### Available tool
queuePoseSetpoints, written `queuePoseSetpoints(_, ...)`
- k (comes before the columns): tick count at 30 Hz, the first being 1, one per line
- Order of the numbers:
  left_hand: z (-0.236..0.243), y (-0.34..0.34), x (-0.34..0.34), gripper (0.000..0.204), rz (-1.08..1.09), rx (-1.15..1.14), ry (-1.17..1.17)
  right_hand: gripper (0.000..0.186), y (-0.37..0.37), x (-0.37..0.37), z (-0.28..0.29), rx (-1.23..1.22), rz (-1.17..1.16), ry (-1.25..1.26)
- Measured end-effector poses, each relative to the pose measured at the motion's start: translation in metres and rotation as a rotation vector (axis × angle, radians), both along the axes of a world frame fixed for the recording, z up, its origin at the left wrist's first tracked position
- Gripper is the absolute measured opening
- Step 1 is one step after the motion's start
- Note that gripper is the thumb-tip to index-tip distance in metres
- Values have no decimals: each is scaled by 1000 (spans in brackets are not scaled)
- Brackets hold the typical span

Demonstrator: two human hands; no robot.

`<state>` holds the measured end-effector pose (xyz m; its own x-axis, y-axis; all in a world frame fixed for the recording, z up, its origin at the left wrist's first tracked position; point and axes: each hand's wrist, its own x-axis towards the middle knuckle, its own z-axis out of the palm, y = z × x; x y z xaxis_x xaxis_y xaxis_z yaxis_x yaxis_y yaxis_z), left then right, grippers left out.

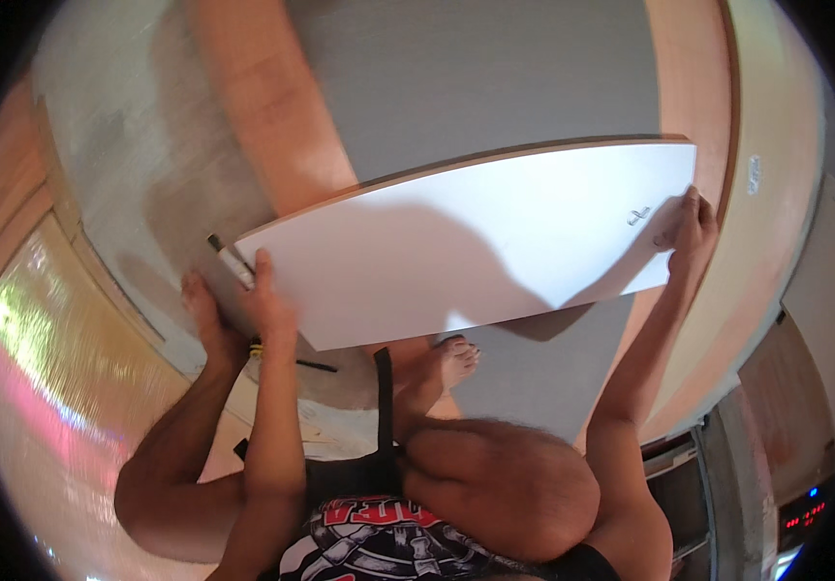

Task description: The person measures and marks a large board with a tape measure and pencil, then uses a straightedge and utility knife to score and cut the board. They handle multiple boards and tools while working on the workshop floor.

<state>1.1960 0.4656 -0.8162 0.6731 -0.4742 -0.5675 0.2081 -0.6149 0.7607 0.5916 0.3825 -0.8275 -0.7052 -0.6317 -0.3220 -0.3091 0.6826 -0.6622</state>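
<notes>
A long white board (pixel 466 252) with a pale edge lies tilted across my view. My left hand (pixel 272 295) grips its left end and holds a slim white marker-like tool (pixel 229 254) with a dark tip against that corner. My right hand (pixel 691 232) grips the board's right end, beside a small drawn mark (pixel 637 216). Beneath the board are a grey panel (pixel 485 68) and pale wooden strips (pixel 248 77). A small yellow-and-black object (pixel 257 351) shows beside my left wrist, partly hidden.
My bare feet and bent legs frame the board below. A glossy, reflective wooden panel (pixel 49 387) stands at the left. Wooden boards (pixel 757 242) line the right side, with a red-lit display (pixel 805 516) at the lower right.
</notes>
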Motion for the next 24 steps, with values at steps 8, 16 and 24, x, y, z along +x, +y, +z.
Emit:
queuePoseSetpoints(8, 5, -3, -5, 58, -16, 18, 69, 51, -7, 32, 13, 7, -5, 210)
queuePoseSetpoints(16, 9, -5, -4, 64, 1, 92, 58, 44, -5, 47, 3, -60, 41, 431)
queuePoseSetpoints(24, 33, 0, 31, 63, -277, 486, -640, 45, -8, 100, 15, -283, 235, 748)
